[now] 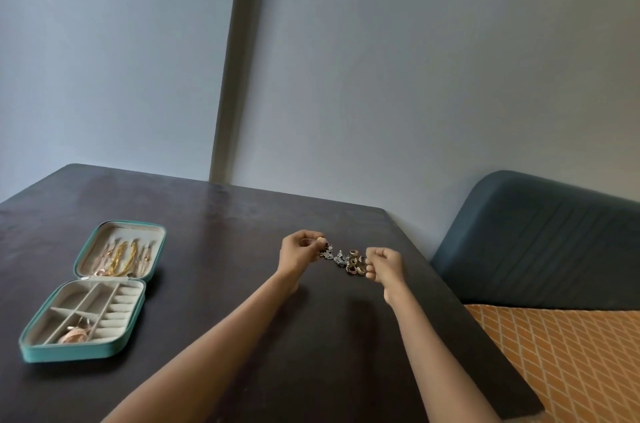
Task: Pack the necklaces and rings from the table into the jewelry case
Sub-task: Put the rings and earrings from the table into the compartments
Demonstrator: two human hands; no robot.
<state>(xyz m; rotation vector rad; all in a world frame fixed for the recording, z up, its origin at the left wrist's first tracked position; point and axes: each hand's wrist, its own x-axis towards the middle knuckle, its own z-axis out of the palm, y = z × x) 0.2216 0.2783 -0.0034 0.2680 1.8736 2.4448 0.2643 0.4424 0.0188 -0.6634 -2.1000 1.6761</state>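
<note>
Two bare hands are reaching out over the dark tabotop (214, 284), both working at a small heap of rings (346, 258) lying between them. The left hand (298, 249) is curling its fingers in and pinching a small gold ring (320, 239) at the fingertips, just above the heap's left end. The right hand (384, 265) is sitting at the heap's right end with its fingers curled toward the pile; whether it is gripping a ring there is too small to tell. The rings in the heap are looking silver, gold and reddish, bunched close together and touching one another.

Well off to the left of the left hand, the teal jewelry case (91, 287) is lying open and flat. Its far half is holding gold and rose-coloured necklaces (119, 258), laid roughly side by side. Its near half is showing cream dividers and ring rolls, with a rose-gold piece (72, 336) lying in the nearest compartment.

To the right of the right hand, past the tabletop's edge, a blue padded headboard (540, 239) is standing against the wall, with an orange patterned bed cover (571, 353) lying below it.
</note>
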